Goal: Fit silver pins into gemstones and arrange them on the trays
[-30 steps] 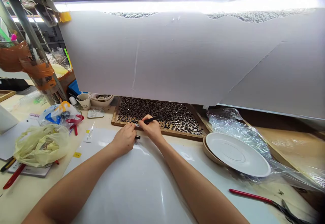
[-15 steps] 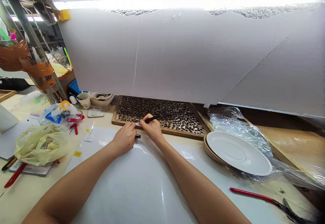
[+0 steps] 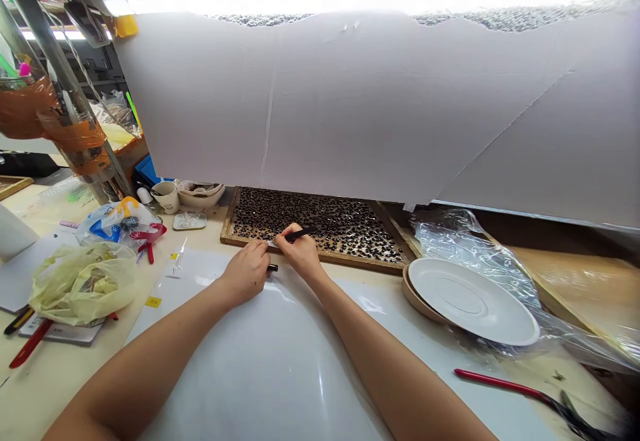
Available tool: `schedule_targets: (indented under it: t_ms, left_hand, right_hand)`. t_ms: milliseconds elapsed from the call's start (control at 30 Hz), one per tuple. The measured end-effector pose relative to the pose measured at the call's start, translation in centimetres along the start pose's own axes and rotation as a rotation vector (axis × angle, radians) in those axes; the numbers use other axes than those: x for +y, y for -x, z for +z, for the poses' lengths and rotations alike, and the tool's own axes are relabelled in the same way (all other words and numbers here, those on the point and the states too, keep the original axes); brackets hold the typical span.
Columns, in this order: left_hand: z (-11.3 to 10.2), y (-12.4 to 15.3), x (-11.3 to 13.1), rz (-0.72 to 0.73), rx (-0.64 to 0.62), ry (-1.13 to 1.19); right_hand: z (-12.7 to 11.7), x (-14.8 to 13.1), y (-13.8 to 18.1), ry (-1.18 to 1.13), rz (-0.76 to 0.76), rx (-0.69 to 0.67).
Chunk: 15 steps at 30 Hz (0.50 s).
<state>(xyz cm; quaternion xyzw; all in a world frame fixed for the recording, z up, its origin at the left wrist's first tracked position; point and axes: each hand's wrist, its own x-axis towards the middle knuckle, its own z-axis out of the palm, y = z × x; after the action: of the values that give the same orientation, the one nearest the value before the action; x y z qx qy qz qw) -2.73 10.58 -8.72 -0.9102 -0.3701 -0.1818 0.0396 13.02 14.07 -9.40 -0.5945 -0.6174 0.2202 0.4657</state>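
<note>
My right hand [image 3: 299, 251] is closed around a black marker pen [image 3: 303, 233], whose upper end points right over the tray. Its tip is hidden by my fingers. Beside it, my left hand [image 3: 247, 269] has its fingers curled together. A short black pen cap [image 3: 273, 268] sticks out below those fingers. Between the two hands a small white piece [image 3: 273, 243] shows at the tray's front edge, mostly covered by fingertips. Just beyond lies a wooden-framed tray [image 3: 360, 261] spread with many small shiny dark pieces [image 3: 310, 211].
A white plate [image 3: 470, 301] rests on a brown dish at right, near red-handled pliers [image 3: 500, 382] and clear plastic film [image 3: 450, 244]. At left are a yellow plastic bag [image 3: 83, 284], a cup [image 3: 166, 197] and a small dish [image 3: 189, 221]. A white panel [image 3: 350, 114] hangs low over the tray.
Both hands stay almost in place, with the pen still in my right hand. The view has shifted very slightly.
</note>
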Motion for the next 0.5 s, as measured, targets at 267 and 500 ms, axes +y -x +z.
schedule_targets:
  t_ms: [267,500]
  left_hand:
    - [-0.11,-0.06,0.11,0.002,-0.003,-0.005]
    - [-0.01,-0.01,0.06,-0.001,-0.007,-0.011]
  right_hand:
    - [-0.04,-0.12,0.01,-0.014,0.005,-0.005]
    - [-0.04,-0.04,0.00,-0.013,0.011,-0.019]
